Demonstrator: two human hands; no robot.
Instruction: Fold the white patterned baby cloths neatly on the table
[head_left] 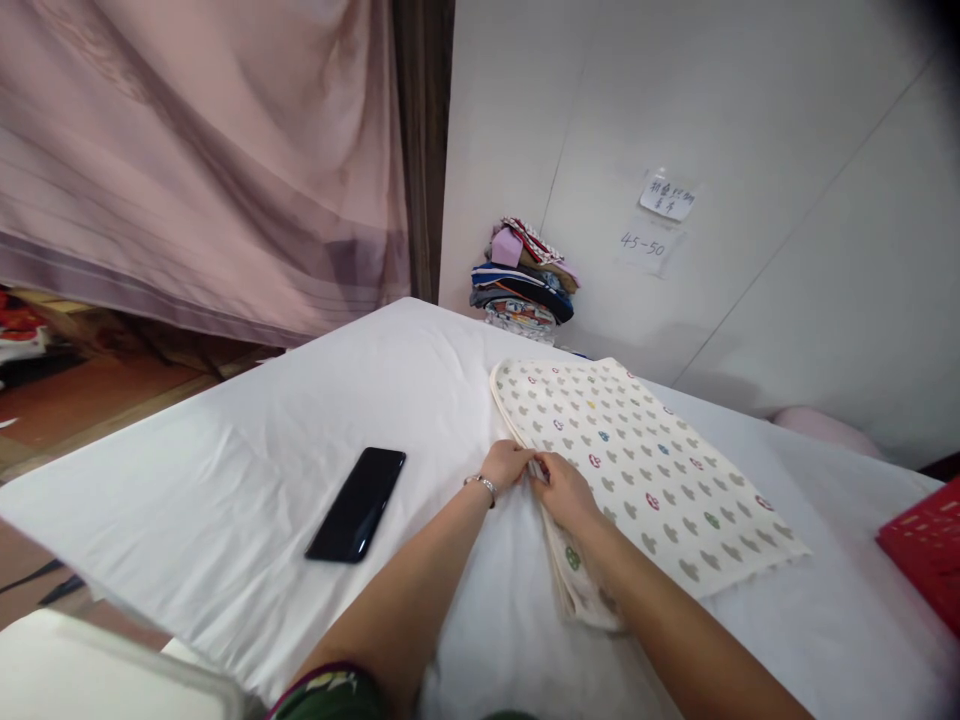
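Cloth (637, 465) x1, edge pinched by L hand (508, 463) & R hand (564, 489), 1 phone (357, 506) nearby.

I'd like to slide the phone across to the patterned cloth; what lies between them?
In the head view, the left forearm, bracelet and left hand lie between them, with white sheet on either side.

Printed cloth (660, 480): matt fabric, smooth weave. Tablecloth (427, 390): matt cloth, lightly wrinkled. Phone (358, 507): glossy, smooth black face. Bracelet (481, 486): shiny, looks metal. Curtain (225, 150): draped fabric, soft sheen. Wall (540, 90): smooth panels. Upper note (667, 197): paper. Basket (926, 560): looks plastic.
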